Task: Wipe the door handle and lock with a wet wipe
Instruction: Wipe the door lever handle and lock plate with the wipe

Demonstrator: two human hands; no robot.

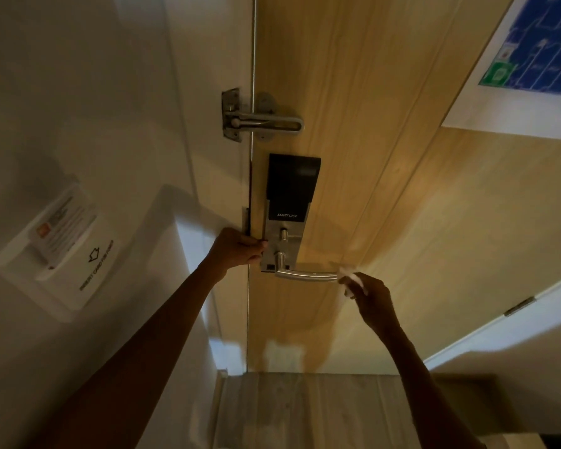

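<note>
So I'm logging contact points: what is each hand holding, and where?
The right hand pinches a wet wipe against the lever handle's free tip. The left hand rests on the door's edge beside the lock plate.

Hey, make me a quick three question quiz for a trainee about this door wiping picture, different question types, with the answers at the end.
1. True or false: the wet wipe is at the free end of the lever handle.
2. Which hand holds the wipe? A) left hand B) right hand
3. Fill in: the words printed on the black lock panel are "SMART ____".

Key
1. True.
2. B. The left hand rests at the door edge beside the lock plate.
3. LOCK.
</note>
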